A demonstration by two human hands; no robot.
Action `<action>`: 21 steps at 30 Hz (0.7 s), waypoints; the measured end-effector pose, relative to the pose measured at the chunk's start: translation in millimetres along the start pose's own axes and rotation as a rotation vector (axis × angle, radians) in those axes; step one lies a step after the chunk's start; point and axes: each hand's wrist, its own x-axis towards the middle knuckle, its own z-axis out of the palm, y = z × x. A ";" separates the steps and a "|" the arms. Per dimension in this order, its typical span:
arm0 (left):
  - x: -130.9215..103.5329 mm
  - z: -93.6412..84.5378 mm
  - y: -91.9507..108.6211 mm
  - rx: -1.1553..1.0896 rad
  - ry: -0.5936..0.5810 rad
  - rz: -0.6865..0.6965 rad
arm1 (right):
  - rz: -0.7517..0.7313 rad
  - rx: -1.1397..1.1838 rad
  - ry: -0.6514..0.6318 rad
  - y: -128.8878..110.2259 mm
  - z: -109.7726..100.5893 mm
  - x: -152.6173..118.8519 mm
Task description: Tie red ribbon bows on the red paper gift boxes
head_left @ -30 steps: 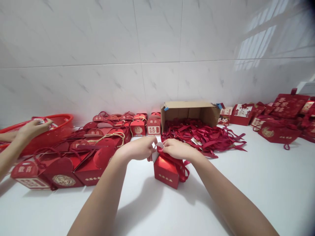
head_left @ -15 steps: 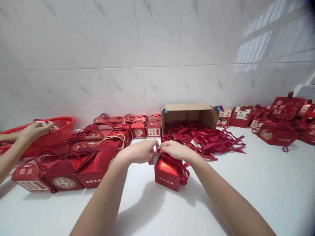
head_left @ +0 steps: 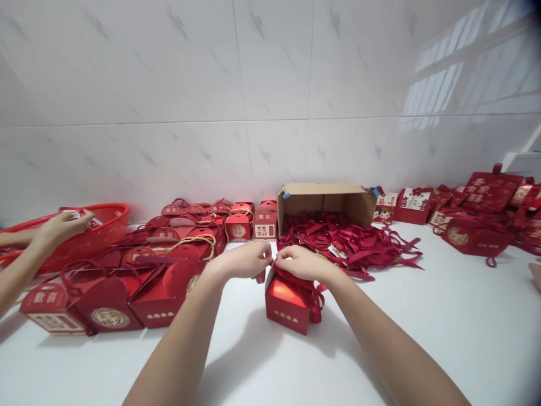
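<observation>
Biggest stuff first: there's a white table up against a tiled wall. Take the red box in front of the person as the clock centre, and the rows of gift boxes sit around 9, packed close together. A red basket is past them between 9 and 10, with somebody else's hand over it. The cardboard carton lies near 1 o'clock, and a heap of dark red ribbons spills out of it toward 2.

Now the red box itself — upright on the table, just below both hands. Looks like thin folded card to me, so I'd guess light, stiff along the creases but easy to dent on the flat sides. The shiny top could be a bit slippery. I'd hold it low on two opposite walls, near the corners, and keep any squeeze off the flaps.

The right hand is over its top edge, fingers drawn in narrow; the left hand is curled just beside the flap at 11. Can't tell what either has between the fingertips, too small and hidden.

Smallest bit: the ribbon loops hanging at 3 — probably soft, limp and slick, best pinched near an end.
</observation>
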 end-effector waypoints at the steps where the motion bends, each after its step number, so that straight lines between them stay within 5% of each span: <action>1: -0.4 -1.5 -0.9 -0.041 0.037 0.000 | -0.013 -0.013 0.023 -0.8 -3.5 -2.4; 4: -4.4 -9.8 -3.8 -0.247 0.266 0.028 | -0.058 -0.065 0.159 -0.4 -20.1 -15.4; 7: -9.6 -20.9 -4.5 -0.562 0.695 0.120 | -0.006 -0.154 0.252 3.5 -40.3 -35.3; 10: -12.6 -27.8 -3.6 -0.836 1.082 0.273 | 0.071 -0.259 0.089 5.8 -54.2 -52.3; 13: -12.6 -26.6 -4.0 -0.801 1.195 0.309 | 0.082 -0.300 -0.089 3.6 -56.5 -57.3; 16: -9.7 -18.9 -6.6 -0.505 0.977 0.227 | 0.135 -0.327 -0.136 1.1 -50.3 -52.0; 21: 1.0 -1.1 -5.5 0.080 0.132 0.076 | 0.114 -0.397 -0.162 3.2 -39.8 -41.1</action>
